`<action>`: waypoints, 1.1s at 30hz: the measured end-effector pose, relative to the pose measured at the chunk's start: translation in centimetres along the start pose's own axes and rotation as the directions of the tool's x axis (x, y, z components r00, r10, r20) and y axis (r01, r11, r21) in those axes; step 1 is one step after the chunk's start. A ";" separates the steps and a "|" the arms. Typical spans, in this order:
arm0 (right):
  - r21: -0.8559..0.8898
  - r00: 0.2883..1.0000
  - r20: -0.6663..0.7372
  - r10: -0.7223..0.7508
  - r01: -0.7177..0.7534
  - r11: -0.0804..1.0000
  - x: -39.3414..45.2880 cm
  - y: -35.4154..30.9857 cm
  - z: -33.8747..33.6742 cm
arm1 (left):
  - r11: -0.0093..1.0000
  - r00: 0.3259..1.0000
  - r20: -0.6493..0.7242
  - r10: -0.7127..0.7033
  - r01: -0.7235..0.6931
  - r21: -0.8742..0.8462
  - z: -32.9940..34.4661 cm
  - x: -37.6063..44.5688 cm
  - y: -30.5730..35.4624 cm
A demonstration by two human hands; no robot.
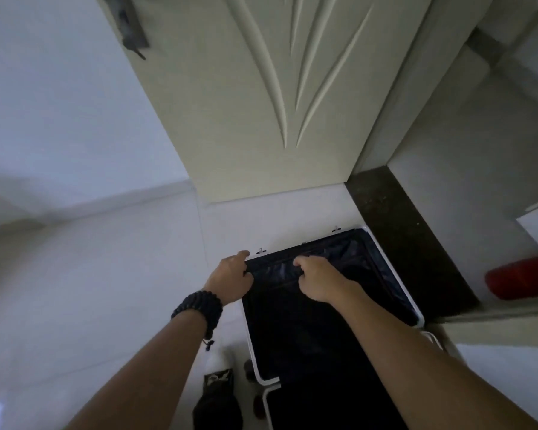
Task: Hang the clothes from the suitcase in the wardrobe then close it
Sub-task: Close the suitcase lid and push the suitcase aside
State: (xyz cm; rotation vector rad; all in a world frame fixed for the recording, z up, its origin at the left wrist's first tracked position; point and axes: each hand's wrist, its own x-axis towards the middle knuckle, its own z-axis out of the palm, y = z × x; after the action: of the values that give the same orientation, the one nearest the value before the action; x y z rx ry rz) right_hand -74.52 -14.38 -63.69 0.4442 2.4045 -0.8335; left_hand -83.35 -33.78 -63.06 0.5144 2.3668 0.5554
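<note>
Both forearms reach down over the open suitcase (323,321) on the white floor (106,274) beside the wardrobe door (261,103). Left hand (230,279) has its fingers curled on the lining's corner; right hand (316,282) pinches the dark lining (277,270) mid-edge.

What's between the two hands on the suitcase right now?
In the head view, only dark lining of the open suitcase spans between the left hand and right hand; both grip it.

Dim room, pale tiled floor (90,274), carved cream door (261,103), white wall (59,103)
</note>
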 end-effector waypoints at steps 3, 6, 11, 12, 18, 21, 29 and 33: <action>-0.056 0.998 0.054 0.042 -0.039 0.998 15.0 2.8 5.2 | 0.999 0.993 0.117 -0.029 0.024 0.041 4.7 13.3 -8.0; -0.109 0.993 0.093 0.075 -0.064 0.992 27.7 5.5 11.0 | 0.990 0.985 0.163 -0.056 0.034 0.140 9.7 23.8 -14.8; -0.403 0.988 0.077 0.133 -0.091 0.911 40.1 8.6 16.7 | 0.958 0.968 0.244 -0.064 -0.009 0.287 16.8 34.4 -21.0; -0.432 0.982 0.099 0.159 -0.101 0.896 41.4 9.7 17.8 | 0.957 0.955 0.288 -0.074 -0.013 0.289 18.6 35.5 -21.8; -0.526 0.983 0.095 0.155 -0.083 0.847 41.5 10.1 18.2 | 0.917 0.962 0.265 -0.066 -0.046 0.397 20.6 34.7 -20.9; -0.556 0.987 0.100 0.124 -0.047 0.830 39.7 8.4 16.4 | 0.936 0.968 0.242 -0.069 -0.020 0.350 18.5 33.1 -19.4; -0.408 0.990 -0.105 -0.091 0.041 0.912 28.2 6.0 10.7 | 0.915 0.999 -0.039 -0.004 0.019 0.404 13.5 22.3 -12.5; -0.416 0.960 -0.176 -0.218 0.128 0.900 18.2 4.4 9.7 | 0.917 0.988 -0.146 0.040 0.022 0.399 12.5 12.7 -8.9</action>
State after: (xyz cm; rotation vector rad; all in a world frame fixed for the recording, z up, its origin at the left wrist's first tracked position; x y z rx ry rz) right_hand -83.11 -15.04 -82.89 0.1638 2.7632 -0.3503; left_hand -86.02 -31.74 -82.71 0.6829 2.6384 0.1085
